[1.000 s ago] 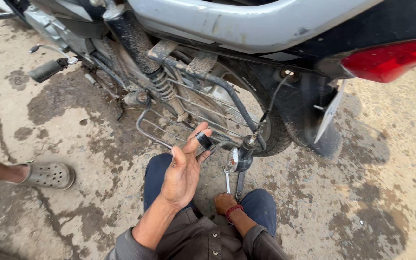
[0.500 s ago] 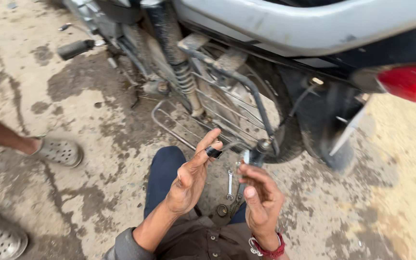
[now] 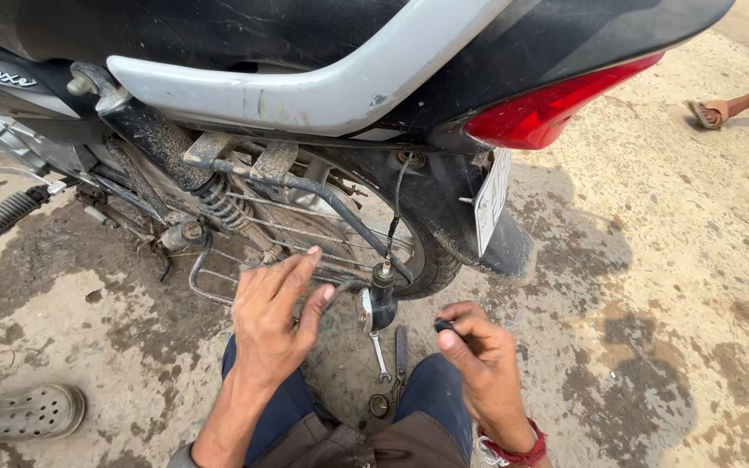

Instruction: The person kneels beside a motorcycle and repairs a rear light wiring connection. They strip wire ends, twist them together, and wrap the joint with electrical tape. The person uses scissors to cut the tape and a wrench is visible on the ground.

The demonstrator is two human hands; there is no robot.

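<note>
I am pinching a small black part (image 3: 444,326) in my right hand's fingers (image 3: 454,340), while my left hand's fingers (image 3: 292,276) are spreading wide and empty just beside the dangling black turn-signal housing (image 3: 378,301).

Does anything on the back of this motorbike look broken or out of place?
Yes. A turn signal hangs loose by its wire beside the rear wheel instead of sitting fixed to the bike. The frame is caked in mud, and wrenches lie on the ground.

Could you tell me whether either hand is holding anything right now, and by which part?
The right hand pinches a small dark part at its end between thumb and fingers. The left hand is open, holding nothing.
</note>
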